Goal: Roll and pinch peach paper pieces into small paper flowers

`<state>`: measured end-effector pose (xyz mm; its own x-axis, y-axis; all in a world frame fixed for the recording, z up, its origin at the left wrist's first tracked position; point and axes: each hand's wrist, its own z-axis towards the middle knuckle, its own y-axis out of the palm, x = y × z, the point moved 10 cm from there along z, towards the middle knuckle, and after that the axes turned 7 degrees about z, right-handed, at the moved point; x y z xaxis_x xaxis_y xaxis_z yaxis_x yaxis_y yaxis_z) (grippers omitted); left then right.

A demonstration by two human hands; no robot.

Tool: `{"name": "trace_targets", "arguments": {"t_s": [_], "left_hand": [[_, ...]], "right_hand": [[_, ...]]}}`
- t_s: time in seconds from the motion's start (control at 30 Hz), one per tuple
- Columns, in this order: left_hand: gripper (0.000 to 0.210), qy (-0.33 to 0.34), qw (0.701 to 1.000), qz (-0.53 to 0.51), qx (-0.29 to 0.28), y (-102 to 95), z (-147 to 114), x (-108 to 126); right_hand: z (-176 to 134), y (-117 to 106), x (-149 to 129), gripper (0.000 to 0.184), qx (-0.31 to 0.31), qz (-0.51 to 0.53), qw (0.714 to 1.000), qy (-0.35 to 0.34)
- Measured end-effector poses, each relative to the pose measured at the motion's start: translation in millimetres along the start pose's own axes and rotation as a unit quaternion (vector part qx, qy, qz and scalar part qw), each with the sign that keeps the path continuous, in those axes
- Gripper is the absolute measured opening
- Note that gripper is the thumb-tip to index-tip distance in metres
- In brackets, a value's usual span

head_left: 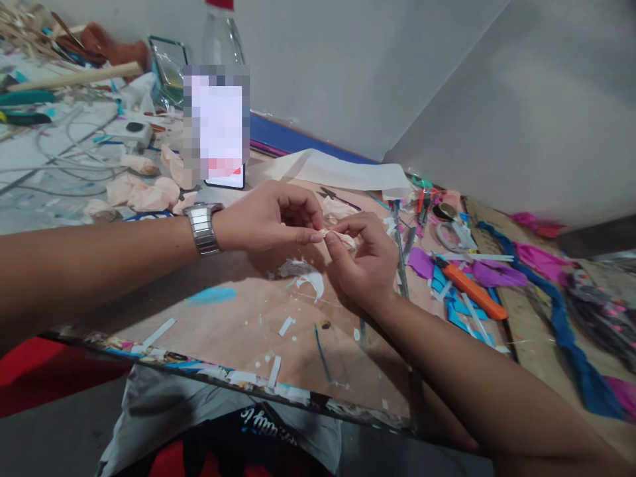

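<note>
My left hand [271,215], with a metal watch [203,228] on its wrist, pinches one end of a small peach crumpled piece [348,242] between thumb and forefinger. The thumb and fingers of my right hand [368,262] close on the same piece from the other side, so the fingertips almost meet. The piece looks gathered or twisted and is partly covered by the fingers; I cannot tell whether it is paper or cloth. Just behind the hands lies another peach scrap [340,209], near dark scissors [338,199].
A lit phone [221,126] leans against a clear bottle [221,40]. Peach bundles [144,192] and cables lie at left. An orange cutter [474,291], a tape roll [450,235] and coloured scraps lie at right. A white sheet [342,172] lies by the wall.
</note>
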<state>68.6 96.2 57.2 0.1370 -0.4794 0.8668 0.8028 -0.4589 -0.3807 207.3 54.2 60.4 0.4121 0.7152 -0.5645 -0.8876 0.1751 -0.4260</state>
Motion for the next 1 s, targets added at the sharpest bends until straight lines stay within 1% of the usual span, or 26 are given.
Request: {"name": "trace_targets", "arguments": {"t_s": [0.1,0.23,0.4,0.6,0.8,1.0], "left_hand": [[0.019,0.012,1.0,0.025,0.014,-3.8,0.2,2.1],[0.019,0.01,0.998,0.049,0.024,-7.1,-0.3,2.6],[0.019,-0.001,0.998,0.053,0.027,-7.7,-0.7,2.4],[0.02,-0.023,0.999,0.026,0.02,-5.2,-1.6,-0.6],[0.015,-0.001,0.998,0.044,0.033,-8.4,-1.7,4.9],[0.015,-0.008,0.997,0.063,0.032,-6.4,-3.0,3.0]], "right_hand": [[-1.3,0.6,1.3,0.012,0.001,0.006,1.0,0.007],[-1.4,0.2,1.2,0.013,0.002,0.009,1.0,0.008],[0.1,0.6,-0.6,0.013,0.0,0.012,1.0,0.0],[0.1,0.4,-0.4,0.015,-0.007,0.001,1.0,0.0],[0.9,0.9,4.9,0.023,-0.008,-0.003,1.0,0.022],[1.5,-0.6,8.1,0.02,0.01,0.012,1.0,0.023]]}}
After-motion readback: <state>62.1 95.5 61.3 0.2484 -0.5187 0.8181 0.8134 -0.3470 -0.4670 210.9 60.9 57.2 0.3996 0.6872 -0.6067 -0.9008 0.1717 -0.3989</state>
